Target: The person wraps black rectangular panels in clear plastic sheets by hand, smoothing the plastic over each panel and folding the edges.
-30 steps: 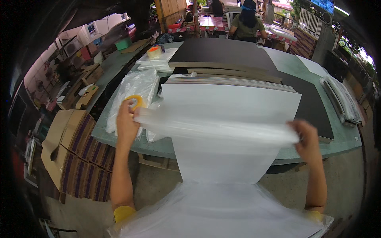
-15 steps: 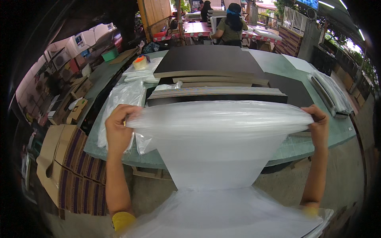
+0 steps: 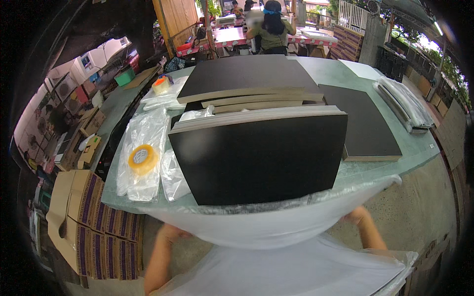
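Note:
A large sheet of clear, milky plastic film (image 3: 256, 224) spreads across the lower middle, its upper part flaring along the table's front edge. My left hand (image 3: 174, 232) is at the film's left side, and my right hand (image 3: 358, 215) at its right side. Both hands are closed at the film, low and partly behind it, with their fingertips mostly hidden. Just beyond the film, a thick stack of black boards (image 3: 261, 158) leans with its broad black face toward me. More film lies in front of my body.
On the green table (image 3: 419, 153) are other black boards (image 3: 365, 123), plastic packets (image 3: 143, 128) and a tape roll (image 3: 143, 159). A wrapped bundle (image 3: 402, 103) lies at right. Flattened cartons (image 3: 94, 222) stand at lower left. A person (image 3: 272, 32) works at a far table.
Both hands have come down and toward me from in front of the black boards. The gathered film has spread out lower, uncovering the boards' face and the tape roll.

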Demonstrator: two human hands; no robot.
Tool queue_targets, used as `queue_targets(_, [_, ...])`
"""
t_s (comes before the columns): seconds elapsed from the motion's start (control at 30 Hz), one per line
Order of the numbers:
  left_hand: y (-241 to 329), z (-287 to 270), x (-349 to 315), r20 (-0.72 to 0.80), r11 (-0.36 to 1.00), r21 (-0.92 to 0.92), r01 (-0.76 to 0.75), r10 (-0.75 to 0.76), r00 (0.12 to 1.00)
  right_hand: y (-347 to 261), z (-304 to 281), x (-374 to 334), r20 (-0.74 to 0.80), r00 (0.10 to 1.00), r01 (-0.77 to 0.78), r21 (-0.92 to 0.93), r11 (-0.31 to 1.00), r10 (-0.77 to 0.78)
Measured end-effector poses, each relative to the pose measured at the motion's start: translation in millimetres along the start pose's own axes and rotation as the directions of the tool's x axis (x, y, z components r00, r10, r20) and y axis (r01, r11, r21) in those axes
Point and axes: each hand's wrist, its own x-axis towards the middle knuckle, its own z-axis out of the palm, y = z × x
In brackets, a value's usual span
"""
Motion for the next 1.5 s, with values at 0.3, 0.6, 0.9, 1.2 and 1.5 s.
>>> queue_targets(0.3, [-203, -22, 67, -0.215, 0.760, 0.621, 0.194, -0.073, 0.974, 199, 46, 51, -0.421, 0.896, -0.427, -0.726, 0.539, 0.142])
queue_targets(0.6, [66, 76, -57, 0.402, 0.786, 0.522, -0.330, 0.114, 0.908, -85, 32, -43, 0.510, 0.860, 0.110, -0.232, 0.966, 0.024])
queue_targets(0.9, [-89, 79, 3, 0.465, 0.687, 0.727, -0.018, -0.474, 0.748, 30, 101, -29, 0.853, 0.341, 0.165, -0.468, 0.868, 0.395])
queue_targets(1.2, [68, 32, 20, 0.035, 0.350, 0.929, -0.118, 0.234, 0.972, -228, 162, -96, 0.803, 0.179, 0.883, 0.124, 0.453, -0.568])
queue_targets(1.5, [111, -1, 66, -0.200, 0.476, 0.867, -0.146, 0.601, 0.774, -237, 197, -138, 0.343, -0.255, 0.773, 0.634, 0.022, -0.904])
